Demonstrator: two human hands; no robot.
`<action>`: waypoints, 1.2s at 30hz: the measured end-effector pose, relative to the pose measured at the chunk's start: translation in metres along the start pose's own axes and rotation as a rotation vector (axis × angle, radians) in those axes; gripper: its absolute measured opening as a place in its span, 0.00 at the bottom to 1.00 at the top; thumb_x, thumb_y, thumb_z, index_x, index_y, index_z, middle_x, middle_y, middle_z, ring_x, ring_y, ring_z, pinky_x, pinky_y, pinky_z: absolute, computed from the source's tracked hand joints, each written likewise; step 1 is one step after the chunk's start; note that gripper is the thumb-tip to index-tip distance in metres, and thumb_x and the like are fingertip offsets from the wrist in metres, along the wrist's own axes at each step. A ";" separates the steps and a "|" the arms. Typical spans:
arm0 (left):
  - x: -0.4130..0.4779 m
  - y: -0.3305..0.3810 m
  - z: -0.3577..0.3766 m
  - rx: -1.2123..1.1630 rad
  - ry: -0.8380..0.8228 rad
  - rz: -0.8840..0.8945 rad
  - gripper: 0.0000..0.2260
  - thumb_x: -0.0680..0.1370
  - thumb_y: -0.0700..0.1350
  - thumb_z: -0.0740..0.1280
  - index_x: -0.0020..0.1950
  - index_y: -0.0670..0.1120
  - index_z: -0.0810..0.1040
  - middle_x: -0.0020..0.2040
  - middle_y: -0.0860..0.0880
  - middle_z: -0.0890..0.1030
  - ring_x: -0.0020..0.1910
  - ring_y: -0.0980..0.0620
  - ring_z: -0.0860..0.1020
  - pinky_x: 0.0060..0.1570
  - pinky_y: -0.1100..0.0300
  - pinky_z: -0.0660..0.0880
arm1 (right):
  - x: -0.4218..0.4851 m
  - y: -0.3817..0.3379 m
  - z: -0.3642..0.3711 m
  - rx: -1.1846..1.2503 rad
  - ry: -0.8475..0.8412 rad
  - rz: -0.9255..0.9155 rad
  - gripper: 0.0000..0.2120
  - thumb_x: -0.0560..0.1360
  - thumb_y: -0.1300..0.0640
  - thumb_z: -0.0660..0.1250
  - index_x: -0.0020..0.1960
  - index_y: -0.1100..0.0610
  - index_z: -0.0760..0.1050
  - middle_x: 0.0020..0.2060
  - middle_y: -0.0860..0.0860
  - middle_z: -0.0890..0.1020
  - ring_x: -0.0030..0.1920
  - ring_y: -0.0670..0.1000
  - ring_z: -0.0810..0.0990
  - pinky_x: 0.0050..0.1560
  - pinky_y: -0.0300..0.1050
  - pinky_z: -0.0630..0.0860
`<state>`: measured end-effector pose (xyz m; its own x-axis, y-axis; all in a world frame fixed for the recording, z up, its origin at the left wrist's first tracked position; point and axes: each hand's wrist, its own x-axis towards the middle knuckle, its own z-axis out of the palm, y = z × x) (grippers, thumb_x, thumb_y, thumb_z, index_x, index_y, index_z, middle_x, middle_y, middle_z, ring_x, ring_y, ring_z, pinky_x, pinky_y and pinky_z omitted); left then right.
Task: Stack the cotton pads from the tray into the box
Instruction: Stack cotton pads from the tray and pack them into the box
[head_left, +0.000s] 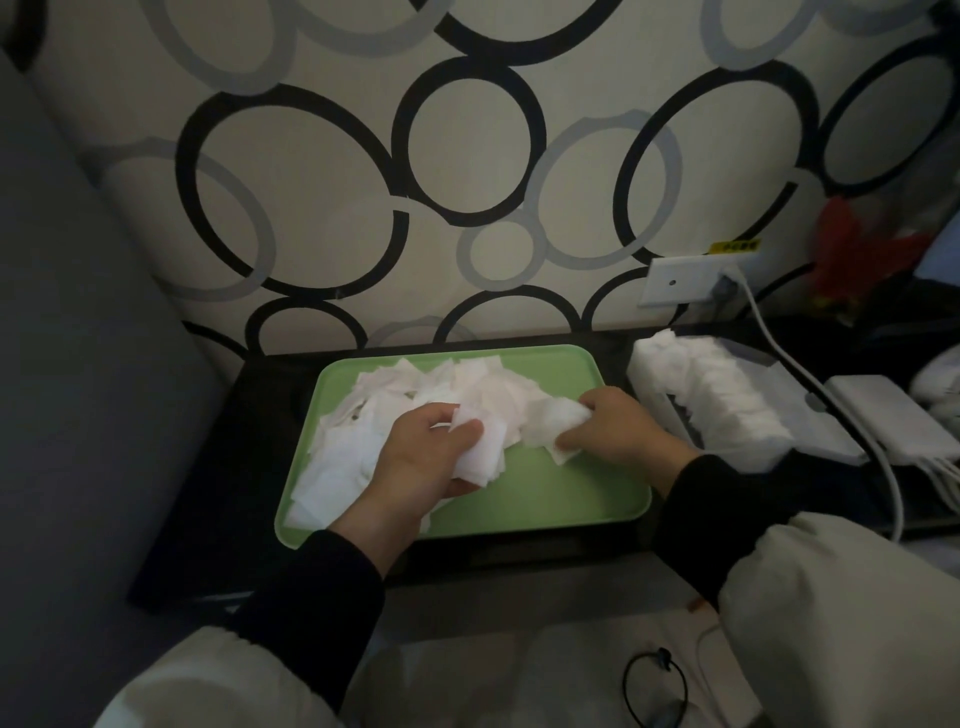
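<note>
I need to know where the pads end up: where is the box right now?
In the head view the box sits on the dark table right of the green tray, just beyond the right hand, already holding rows of pads.

The left hand (431, 457) is covering part of the cotton pads (363, 415) heaped in the tray (545, 499), so how many it is gripping is impossible to count. The box (727, 405) walls are blending into the white stack inside. Something red (857, 254) is blurring at the right edge, unidentifiable. The yellow label (735, 245) is showing print too small to read.
</note>
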<state>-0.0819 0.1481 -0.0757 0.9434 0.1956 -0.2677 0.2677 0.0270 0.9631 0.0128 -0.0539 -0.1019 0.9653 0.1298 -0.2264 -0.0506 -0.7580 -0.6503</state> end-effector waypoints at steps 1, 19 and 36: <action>0.000 0.000 0.000 -0.002 0.004 -0.001 0.10 0.80 0.43 0.69 0.60 0.44 0.79 0.54 0.45 0.82 0.49 0.46 0.81 0.32 0.61 0.79 | -0.002 0.000 -0.002 0.057 -0.008 -0.005 0.13 0.68 0.58 0.76 0.50 0.62 0.80 0.46 0.56 0.82 0.47 0.56 0.81 0.46 0.47 0.76; -0.002 -0.002 0.007 0.022 -0.059 -0.021 0.06 0.82 0.42 0.65 0.50 0.45 0.83 0.52 0.43 0.84 0.50 0.46 0.83 0.38 0.57 0.81 | -0.040 -0.013 -0.026 0.834 -0.408 -0.080 0.09 0.75 0.63 0.68 0.54 0.60 0.81 0.49 0.57 0.82 0.50 0.56 0.78 0.46 0.47 0.73; -0.006 0.003 0.017 -0.120 -0.241 -0.080 0.11 0.84 0.39 0.59 0.59 0.42 0.81 0.57 0.43 0.84 0.53 0.43 0.84 0.43 0.52 0.83 | -0.038 -0.010 -0.016 0.578 -0.262 -0.261 0.08 0.77 0.62 0.69 0.55 0.59 0.81 0.40 0.49 0.84 0.39 0.46 0.77 0.36 0.40 0.71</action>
<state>-0.0836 0.1306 -0.0720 0.9433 -0.0499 -0.3281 0.3318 0.1515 0.9311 -0.0192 -0.0614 -0.0751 0.8744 0.4675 -0.1298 -0.0233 -0.2268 -0.9737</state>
